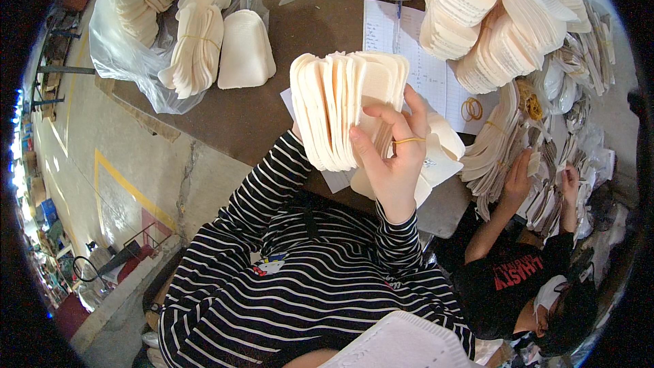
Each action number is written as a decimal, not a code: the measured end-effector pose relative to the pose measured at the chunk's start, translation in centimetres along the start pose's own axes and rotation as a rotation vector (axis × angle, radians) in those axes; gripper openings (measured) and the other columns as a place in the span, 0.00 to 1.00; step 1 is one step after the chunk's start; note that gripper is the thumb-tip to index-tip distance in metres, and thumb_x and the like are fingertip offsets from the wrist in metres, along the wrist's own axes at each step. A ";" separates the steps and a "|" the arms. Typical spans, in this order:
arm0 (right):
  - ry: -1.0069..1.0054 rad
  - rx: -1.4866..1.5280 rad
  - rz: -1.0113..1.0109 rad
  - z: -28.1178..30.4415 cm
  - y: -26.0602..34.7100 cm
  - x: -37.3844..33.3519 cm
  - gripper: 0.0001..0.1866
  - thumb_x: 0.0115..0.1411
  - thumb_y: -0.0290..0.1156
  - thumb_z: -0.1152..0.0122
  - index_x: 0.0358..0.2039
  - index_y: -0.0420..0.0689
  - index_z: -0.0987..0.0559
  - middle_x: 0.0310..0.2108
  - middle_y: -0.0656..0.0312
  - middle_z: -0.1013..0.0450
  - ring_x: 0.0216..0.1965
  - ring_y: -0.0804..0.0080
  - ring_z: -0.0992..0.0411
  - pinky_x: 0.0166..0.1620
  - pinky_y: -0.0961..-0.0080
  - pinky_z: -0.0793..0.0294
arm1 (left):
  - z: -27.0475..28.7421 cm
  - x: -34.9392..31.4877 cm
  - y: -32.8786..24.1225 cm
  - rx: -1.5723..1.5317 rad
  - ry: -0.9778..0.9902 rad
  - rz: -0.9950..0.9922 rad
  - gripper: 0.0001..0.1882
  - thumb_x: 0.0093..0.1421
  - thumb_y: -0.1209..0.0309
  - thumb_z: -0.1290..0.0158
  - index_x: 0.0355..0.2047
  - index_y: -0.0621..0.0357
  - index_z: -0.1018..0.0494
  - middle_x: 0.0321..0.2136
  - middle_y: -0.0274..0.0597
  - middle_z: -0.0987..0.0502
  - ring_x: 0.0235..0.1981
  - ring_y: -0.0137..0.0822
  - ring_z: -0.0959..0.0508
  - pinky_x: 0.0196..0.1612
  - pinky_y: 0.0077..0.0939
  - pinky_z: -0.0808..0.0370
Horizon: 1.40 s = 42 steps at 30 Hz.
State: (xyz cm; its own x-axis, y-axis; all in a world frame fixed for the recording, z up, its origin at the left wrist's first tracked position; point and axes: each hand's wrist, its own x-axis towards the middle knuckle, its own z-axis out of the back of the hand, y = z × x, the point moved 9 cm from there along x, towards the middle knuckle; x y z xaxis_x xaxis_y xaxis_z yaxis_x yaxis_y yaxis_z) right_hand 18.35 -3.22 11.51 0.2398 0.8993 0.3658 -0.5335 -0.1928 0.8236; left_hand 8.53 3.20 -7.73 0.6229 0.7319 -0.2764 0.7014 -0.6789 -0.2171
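A thick stack of cream, rounded foam-like pads (327,112) is held up over the table, its layers fanned slightly apart. My left hand (296,130) supports it from the left; most of that hand is hidden behind the pads. With thumb and bent fingers, my right hand (398,146) grips the stack's right side, pressing on the front pad. A yellow rubber band (410,140) loops round fingers of this hand. More cream pads (439,157) lie just beyond my right wrist, partly covered by it.
The brown table (306,20) bears a lined sheet (381,27) with a pen (398,10), loose rubber bands (471,109) and banded pad bundles (501,48). A plastic bag (129,61) of pads stands at far left, beside a short stack (246,48). A co-worker (524,279) handles pads at right.
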 end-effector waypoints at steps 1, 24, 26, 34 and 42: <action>-0.003 0.000 0.016 0.0 0.1 0.0 0.17 0.52 0.29 0.27 0.42 0.42 0.20 0.60 0.46 0.38 0.52 0.52 0.30 0.51 0.63 0.28 | -0.1 0.0 0.0 0.002 0.002 -0.001 0.29 0.70 0.53 0.59 0.62 0.60 0.34 0.57 0.49 0.26 0.54 0.44 0.23 0.59 0.41 0.26; -0.021 0.079 -0.126 -0.1 -1.1 -0.5 0.13 0.55 0.24 0.34 0.42 0.42 0.20 0.63 0.47 0.41 0.63 0.50 0.40 0.64 0.59 0.42 | 0.1 0.5 0.2 -0.020 -0.022 0.003 0.27 0.70 0.56 0.58 0.61 0.62 0.33 0.55 0.50 0.25 0.52 0.44 0.22 0.59 0.40 0.25; -0.048 0.099 -0.119 -0.1 -1.3 -0.7 0.13 0.55 0.25 0.34 0.42 0.41 0.20 0.63 0.47 0.42 0.64 0.50 0.40 0.64 0.59 0.43 | 0.2 0.3 0.3 -0.025 -0.029 0.012 0.27 0.70 0.57 0.58 0.60 0.63 0.33 0.55 0.50 0.24 0.52 0.44 0.22 0.58 0.40 0.25; -0.021 0.067 -0.082 -0.2 -0.7 -0.7 0.12 0.57 0.23 0.34 0.43 0.40 0.18 0.64 0.47 0.43 0.64 0.53 0.40 0.65 0.62 0.42 | 0.3 -0.1 0.4 -0.029 -0.048 0.025 0.26 0.70 0.58 0.58 0.60 0.63 0.32 0.54 0.51 0.24 0.52 0.43 0.21 0.58 0.40 0.25; -0.073 0.102 -0.133 0.1 -2.5 -1.1 0.12 0.59 0.22 0.36 0.44 0.41 0.18 0.66 0.48 0.46 0.64 0.52 0.41 0.65 0.60 0.42 | 0.4 -0.1 0.5 -0.032 -0.064 0.027 0.25 0.70 0.59 0.58 0.59 0.64 0.32 0.53 0.51 0.24 0.51 0.43 0.21 0.58 0.40 0.24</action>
State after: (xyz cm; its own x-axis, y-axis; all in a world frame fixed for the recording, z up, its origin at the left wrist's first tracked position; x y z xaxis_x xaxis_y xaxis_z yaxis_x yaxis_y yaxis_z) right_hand 19.55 -3.73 9.12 0.3624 0.8894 0.2785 -0.4095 -0.1165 0.9049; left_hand 8.70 2.71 -8.15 0.6189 0.7075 -0.3413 0.6960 -0.6953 -0.1793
